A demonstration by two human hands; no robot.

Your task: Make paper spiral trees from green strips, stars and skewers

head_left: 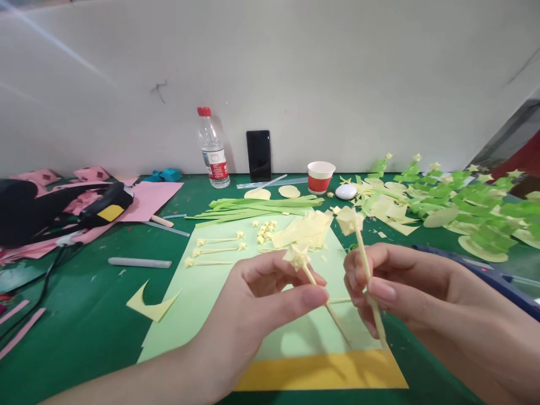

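Note:
My left hand (270, 304) pinches a thin pale-yellow paper stick topped with a star (297, 257), tilted to the left. In my right hand (405, 298) is a second yellow paper stick with a folded head (350, 221), held nearly upright between thumb and fingers. The two sticks are apart. Below both hands lie light green paper sheets (202, 304) with an orange-yellow sheet (320, 372) under them. On the green sheets rest several star-tipped paper sticks (219, 241), a small heap of paper stars (266, 230) and a stack of yellow paper pieces (304, 229).
Behind stand a water bottle (214, 152), a black phone (259, 156) and a paper cup (321, 179). Green strips (257, 208) lie nearer. Green-and-yellow paper pieces (485, 214) crowd the right. A black device (107, 205) and pink paper (154, 198) are left, beside a grey-white stick (140, 262).

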